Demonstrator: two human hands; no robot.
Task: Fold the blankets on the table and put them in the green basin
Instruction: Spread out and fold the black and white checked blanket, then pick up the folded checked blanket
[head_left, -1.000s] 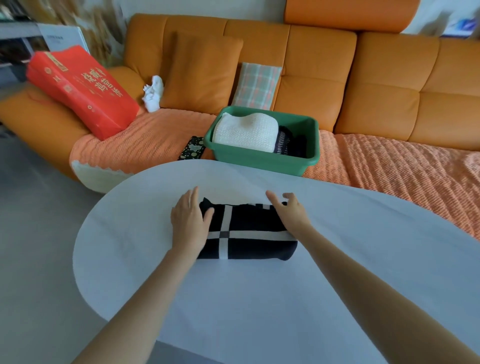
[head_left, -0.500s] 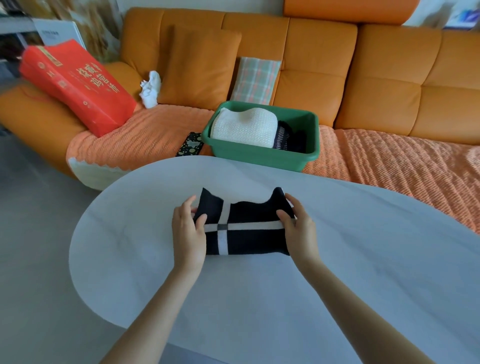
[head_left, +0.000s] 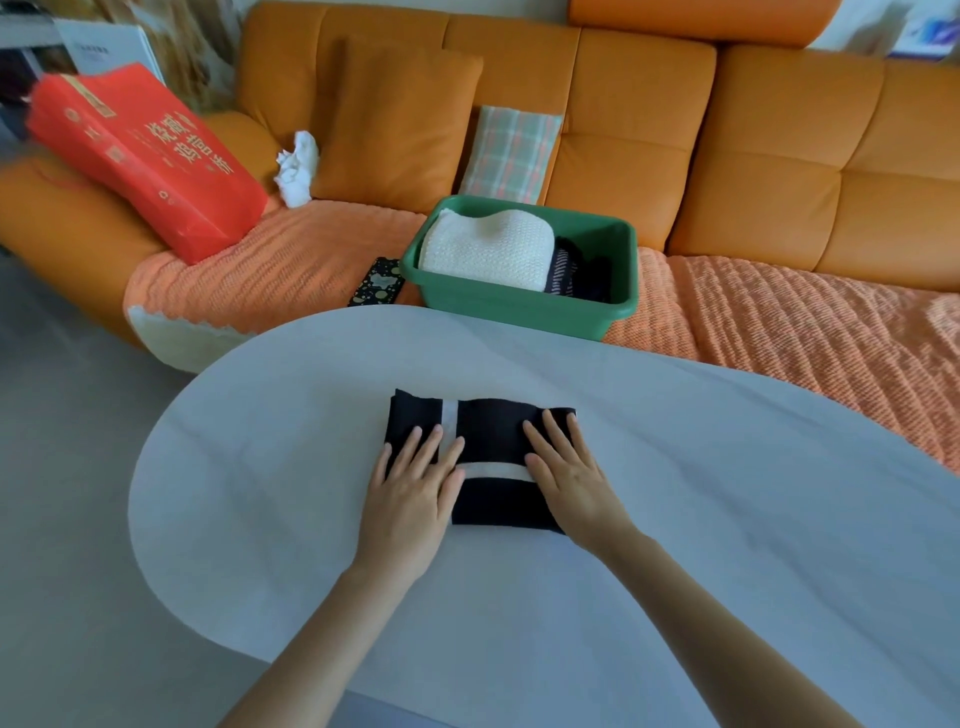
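Black blanket (head_left: 493, 441) with white stripes lying folded flat on the white counter (head_left: 675, 519), near its far middle. Left hand (head_left: 415, 488) pressed palm-down on the blanket's 8 o'clock corner, fingers spread wide and straight, tips pointing to 12 o'clock; nothing gripped, grip flat and wide. Right hand (head_left: 569, 473) likewise flat on the blanket's 4 o'clock side, fingers extended toward 11 o'clock, grip wide, nothing clasped. Blanket thus beneath both palms, its middle strip exposed between them, its far edge projecting past the fingertips toward 12 o'clock.

Green basin (head_left: 524, 306) seated on the orange sofa (head_left: 727, 156) just beyond the counter's far edge, at 12 o'clock from the blanket, well apart from both hands. Inside the basin: cream knitted blanket (head_left: 488, 249) on the left side, dark striped blanket (head_left: 569, 273) on the right, touching it.

Dark patterned case (head_left: 378, 283) on the sofa cover just beside the basin at its 9 o'clock. Red bag (head_left: 150, 156) at 10 o'clock on the sofa. Plaid cushion (head_left: 511, 153) upright behind the basin.
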